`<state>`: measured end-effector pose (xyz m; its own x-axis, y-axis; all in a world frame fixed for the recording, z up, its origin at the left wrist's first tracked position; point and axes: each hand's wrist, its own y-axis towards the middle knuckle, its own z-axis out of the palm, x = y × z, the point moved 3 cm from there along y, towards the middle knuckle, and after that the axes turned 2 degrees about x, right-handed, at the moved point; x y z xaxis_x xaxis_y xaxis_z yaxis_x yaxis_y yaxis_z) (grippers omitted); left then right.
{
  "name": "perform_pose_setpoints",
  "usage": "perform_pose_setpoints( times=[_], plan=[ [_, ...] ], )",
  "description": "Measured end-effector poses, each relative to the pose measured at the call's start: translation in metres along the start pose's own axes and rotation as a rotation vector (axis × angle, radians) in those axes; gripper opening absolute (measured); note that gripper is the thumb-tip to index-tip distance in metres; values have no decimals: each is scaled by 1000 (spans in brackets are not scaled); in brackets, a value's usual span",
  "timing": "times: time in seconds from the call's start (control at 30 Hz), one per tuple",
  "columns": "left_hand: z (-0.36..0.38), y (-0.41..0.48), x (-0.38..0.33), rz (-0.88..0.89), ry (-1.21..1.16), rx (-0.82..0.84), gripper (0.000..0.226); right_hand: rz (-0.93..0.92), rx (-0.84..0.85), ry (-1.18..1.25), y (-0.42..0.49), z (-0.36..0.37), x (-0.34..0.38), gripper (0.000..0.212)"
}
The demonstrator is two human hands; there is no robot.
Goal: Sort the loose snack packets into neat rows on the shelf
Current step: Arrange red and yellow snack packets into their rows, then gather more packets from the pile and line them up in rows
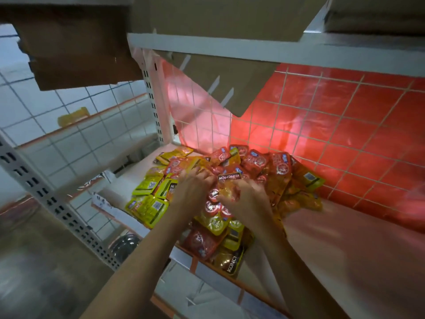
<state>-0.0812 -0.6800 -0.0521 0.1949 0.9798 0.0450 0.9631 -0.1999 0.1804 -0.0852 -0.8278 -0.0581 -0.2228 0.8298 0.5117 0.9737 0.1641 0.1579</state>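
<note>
A: Two bare forearms [142, 256] stretch up from the bottom edge, side by side, reaching onto the shelf [345, 249].

B: And both end in the heap of snack packets [259, 162]. It lies loose and jumbled on the left half of the shelf, from the front lip back to the red grid wall [333, 111], packets pointing every which way.

A: Left hand [193, 189] lies on top of the heap, fingers [195, 172] spread and fairly straight, closed round nothing.

B: Right hand [249, 199] is just beside it, thumb stretched toward the left hand. An orange packet [230, 183] with a black KONCHEW band stands up between the two hands, touching the right one. There's blur, so I cannot tell whether those fingers have hold of it or merely rest against it.

A: Colours split roughly: yellow-green packets [149, 203] at the left side, red packets [280, 164] piled at the back against the wall.

B: One brown packet [230, 259] hangs over the front lip, nearest us in the heap.

A: The right half of the shelf board shows pale pink.

B: Overhead, cardboard boxes [207, 14] sit on the upper shelf, and a cardboard flap [230, 84] droops in front of the wall. A perforated white upright [57, 203] runs down on the left.
</note>
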Motion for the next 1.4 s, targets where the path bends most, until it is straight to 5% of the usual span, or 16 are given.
perform_pose_setpoints(
  times=[0.13, 0.33, 0.5, 0.6, 0.8, 1.0, 1.17, 1.27, 1.4],
  plan=[
    [-3, 6, 5, 84, -87, -20, 35, 20, 54, -170, -4, 7, 4, 80],
    [9, 11, 5, 127, -260, 26, 31, 78, -2, -65, -4, 0, 0, 60],
    [8, 9, -10, 168, -427, 168, 63, 245, -93, -153, -16, -15, -15, 60],
    [8, 9, -13, 205, -387, 249, 74, 328, -67, -23, -20, -26, -28, 60],
    [5, 10, -31, 320, -374, 156, 72, 334, -94, 370, -30, -38, -42, 42],
    [7, 7, -52, 341, -334, 198, 85, 362, -239, 465, -45, -49, -61, 24],
    [6, 13, -73, 383, -349, 32, 45, 460, -323, 915, -59, -61, -74, 29],
    [-7, 12, -88, 365, -418, -175, 30, 393, -308, 920, -70, -73, -84, 34],
    [-21, 14, -116, 369, -487, -322, 43, 384, -439, 987, -92, -94, -97, 12]
  ],
)
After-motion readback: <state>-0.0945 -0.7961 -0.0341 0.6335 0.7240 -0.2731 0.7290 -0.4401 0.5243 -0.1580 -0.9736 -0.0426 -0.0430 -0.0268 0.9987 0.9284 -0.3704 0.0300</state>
